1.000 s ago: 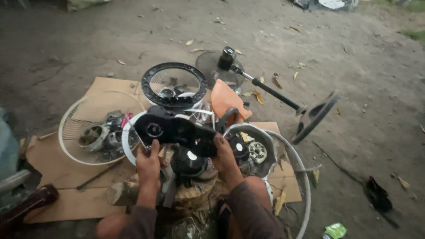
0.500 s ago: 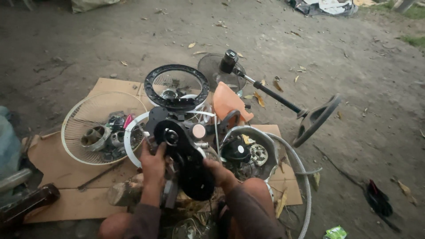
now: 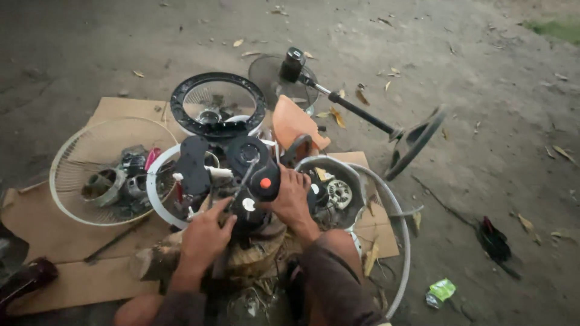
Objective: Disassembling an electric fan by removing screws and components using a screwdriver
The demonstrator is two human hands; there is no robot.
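A black fan motor housing (image 3: 252, 175) with an orange knob and a white dot rests on a wooden log (image 3: 181, 256) in front of me. My left hand (image 3: 205, 232) holds its lower left side. My right hand (image 3: 294, 196) grips its right side, beside the orange knob. A flat black cover piece (image 3: 192, 164) stands up at the housing's left. White and red wires hang between them.
Cardboard (image 3: 54, 241) covers the ground. On it lie a white fan grille (image 3: 90, 172) with motor parts, a black grille ring (image 3: 217, 105), an orange blade (image 3: 296, 124), a white ring guard (image 3: 396, 241). A fan stand with a round base (image 3: 417, 142) lies on dirt behind.
I have turned the black housing from lying crosswise to more upright, its knob side now facing me. My right hand has moved up onto its right side.
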